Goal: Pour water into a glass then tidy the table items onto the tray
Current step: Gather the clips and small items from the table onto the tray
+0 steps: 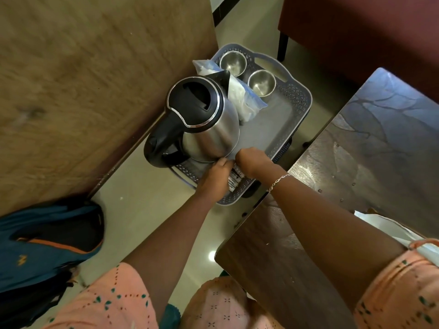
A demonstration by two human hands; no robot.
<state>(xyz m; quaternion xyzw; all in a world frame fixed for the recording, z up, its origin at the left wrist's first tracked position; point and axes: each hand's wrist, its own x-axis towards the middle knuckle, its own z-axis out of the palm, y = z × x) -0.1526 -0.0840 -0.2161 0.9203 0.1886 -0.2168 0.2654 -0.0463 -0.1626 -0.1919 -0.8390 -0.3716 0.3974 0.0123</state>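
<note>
A grey perforated tray (294, 105) holds a steel electric kettle (202, 119) with a black lid and handle. Also on it are two steel cups (232, 62) (261, 83) and a clear plastic packet (240, 98) of white contents. At the tray's near corner lie small white printed sachets (234, 180). My left hand (216, 176) and my right hand (251, 162) are both down on those sachets beside the kettle's base, fingers curled around them. The fingertips are hidden.
A dark wooden table (356, 162) stands to the right, with a white paper (384, 226) at its near edge. A tall wooden panel (83, 91) rises on the left. A blue backpack (47, 245) lies on the floor at lower left, and a red-brown seat (356, 32) fills the far right.
</note>
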